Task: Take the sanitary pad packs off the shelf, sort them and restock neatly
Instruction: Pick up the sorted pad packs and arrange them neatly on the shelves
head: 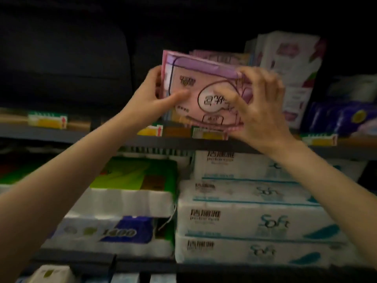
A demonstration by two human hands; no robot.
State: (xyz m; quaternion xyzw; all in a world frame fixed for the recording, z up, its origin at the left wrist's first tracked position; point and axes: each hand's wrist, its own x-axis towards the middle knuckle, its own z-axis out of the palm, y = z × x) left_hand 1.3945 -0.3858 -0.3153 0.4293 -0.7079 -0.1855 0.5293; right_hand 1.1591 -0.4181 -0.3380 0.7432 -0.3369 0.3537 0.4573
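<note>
- Pink and lilac plastic wraps the sanitary pad pack (204,92), which stands upright at the front of the upper shelf (81,135), its print upside down; more pink packs (220,56) stand just behind it, their tops showing over its upper edge
- The left hand (151,99) grips the pack's left edge, thumb laid across the front face and fingers curled round behind; the right hand (257,107) pinches the pack's right side, thumb on the front and fingers bent over the top right corner; the two hands are apart, one at each end of the same pack
- Just right of the pack stands a taller white pack with purple print (293,74), and further right lie dark blue packs (338,117); the picture is blurred there
- Yellow and green price tags (48,120) sit along the shelf's front edge; the left stretch of the upper shelf is dark and its contents cannot be made out
- On the lower shelf, white tissue packs marked "Soft" (255,219) are stacked at the right; at the left, a green-topped pack (134,174) lies on white roll packs, one with a blue label reading "1400" (122,231)
</note>
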